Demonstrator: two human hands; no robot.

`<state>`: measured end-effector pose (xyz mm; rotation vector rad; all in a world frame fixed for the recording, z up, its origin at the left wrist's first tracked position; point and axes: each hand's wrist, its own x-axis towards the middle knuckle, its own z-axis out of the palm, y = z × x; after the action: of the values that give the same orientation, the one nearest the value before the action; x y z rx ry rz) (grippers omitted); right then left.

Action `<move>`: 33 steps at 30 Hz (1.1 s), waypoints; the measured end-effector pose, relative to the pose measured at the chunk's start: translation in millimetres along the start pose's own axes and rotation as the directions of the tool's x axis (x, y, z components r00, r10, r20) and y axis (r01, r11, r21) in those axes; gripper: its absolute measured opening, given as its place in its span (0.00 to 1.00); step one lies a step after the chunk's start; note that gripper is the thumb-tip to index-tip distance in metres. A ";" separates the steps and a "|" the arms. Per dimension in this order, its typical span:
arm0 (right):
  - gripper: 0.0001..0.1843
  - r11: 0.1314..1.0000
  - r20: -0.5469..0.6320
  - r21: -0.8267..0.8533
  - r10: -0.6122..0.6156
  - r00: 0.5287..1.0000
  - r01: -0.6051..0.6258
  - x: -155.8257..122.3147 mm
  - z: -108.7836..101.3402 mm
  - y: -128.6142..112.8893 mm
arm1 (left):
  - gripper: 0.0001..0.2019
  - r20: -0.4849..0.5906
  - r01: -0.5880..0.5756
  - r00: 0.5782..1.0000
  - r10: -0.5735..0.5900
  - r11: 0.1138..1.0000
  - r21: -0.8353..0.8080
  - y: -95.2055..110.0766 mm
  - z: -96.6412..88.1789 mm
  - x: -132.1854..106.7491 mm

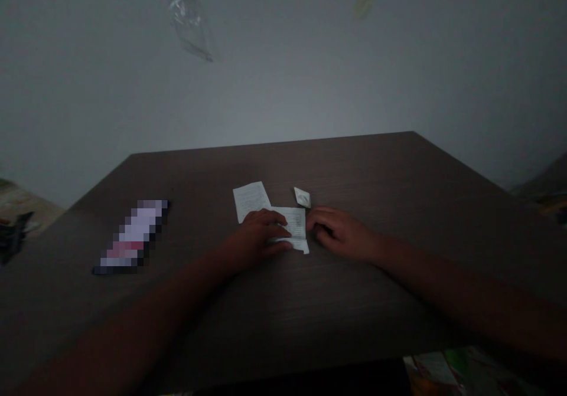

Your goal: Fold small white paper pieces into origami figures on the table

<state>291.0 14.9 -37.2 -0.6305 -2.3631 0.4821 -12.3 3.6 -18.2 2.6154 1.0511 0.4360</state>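
A folded white paper slip [296, 226] lies on the dark wooden table [398, 195] in the dim light. My left hand [261, 234] rests on its left part, fingers laid flat over it and pressing it down. My right hand [339, 232] sits at the slip's right edge with its fingers curled; I cannot make out whether they pinch the paper. A second white slip [250, 199] lies just behind my left hand, partly under the first. A small folded scrap of paper [302, 196] lies behind the slip, apart from both hands.
A blurred-out flat object [133, 236] lies on the table's left side. A grey wall rises behind the table, with clear plastic [190, 27] hanging near the top. Cluttered things show past the table's left, right and near-right edges.
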 end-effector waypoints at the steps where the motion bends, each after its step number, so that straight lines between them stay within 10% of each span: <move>1: 0.12 1.000 0.005 0.000 0.007 1.000 -0.007 -0.2 0.1 -0.9 | 0.08 -0.002 -0.001 1.000 0.001 1.000 -0.004 -1.0 0.5 0.2; 21: 0.07 0.955 -0.049 -0.121 -0.277 0.960 0.269 0.2 3.5 -3.4 | 0.09 -0.113 -0.047 0.993 0.036 0.994 -0.094 -5.4 2.0 -0.2; 33: 0.07 0.962 -0.017 -0.119 -0.250 0.968 0.247 2.0 -0.1 -8.9 | 0.12 -0.122 0.051 0.989 -0.087 0.961 -0.273 -12.4 -0.4 -0.1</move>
<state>287.0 8.8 -31.9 -0.3804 -2.4101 0.2223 -20.2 12.2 -22.5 2.3294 1.0393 0.6942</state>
